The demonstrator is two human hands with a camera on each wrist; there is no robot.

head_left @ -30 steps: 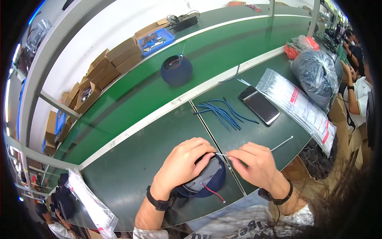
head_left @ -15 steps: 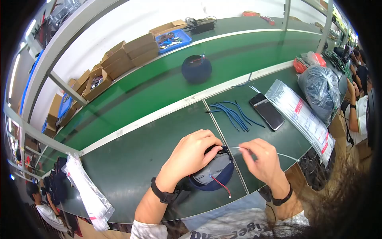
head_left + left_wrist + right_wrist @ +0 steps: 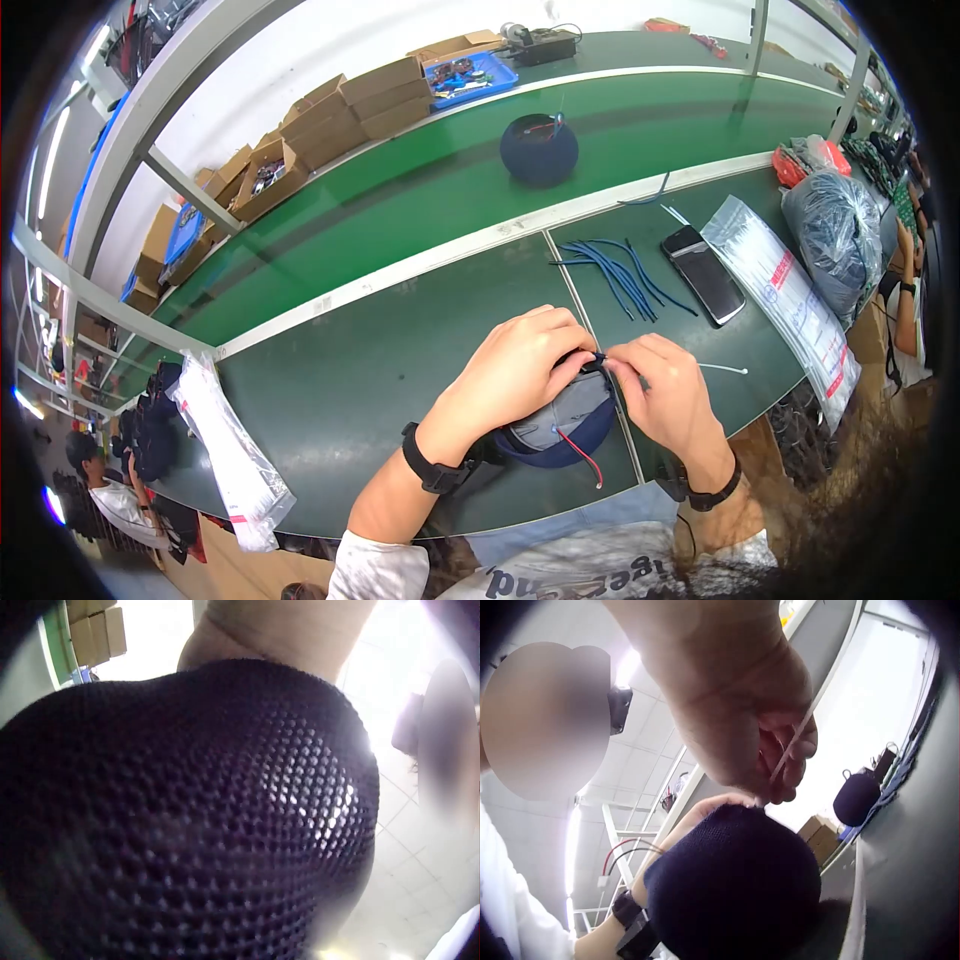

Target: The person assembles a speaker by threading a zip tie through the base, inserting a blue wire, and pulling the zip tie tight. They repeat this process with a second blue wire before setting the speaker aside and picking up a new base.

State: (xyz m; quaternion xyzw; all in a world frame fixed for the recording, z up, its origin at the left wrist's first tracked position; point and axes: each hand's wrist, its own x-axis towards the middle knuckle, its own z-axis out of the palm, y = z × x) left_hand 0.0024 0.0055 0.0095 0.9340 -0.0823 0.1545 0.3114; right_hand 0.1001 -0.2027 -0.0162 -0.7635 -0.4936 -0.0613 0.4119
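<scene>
A round navy fabric-covered speaker-like ball point(image 3: 575, 453) with a grey plastic face sits before the person, a red wire point(image 3: 588, 462) trailing from it. On its far rim, the left hand point(image 3: 520, 370) pinches the fabric edge between thumb and fingers. Close beside it, the right hand point(image 3: 668, 395) pinches a thin white cable tie point(image 3: 801, 727) at that same rim. The tie's free end sticks out past the right hand. In the left wrist view, the ball's mesh fabric point(image 3: 187, 810) hides the fingers.
Blue sleeved wires point(image 3: 620, 275), a phone point(image 3: 705, 277) and a bag of white cable ties point(image 3: 785, 300) lie beyond the right hand. A second navy ball point(image 3: 540, 155) sits on the green belt. Another bag of ties point(image 3: 225, 450) lies at left. Cardboard boxes point(image 3: 320, 120) line the back.
The right hand first drew away from the left along the cable tie, then came back close to it at the rim. The left hand keeps its pinch. The head view has shifted.
</scene>
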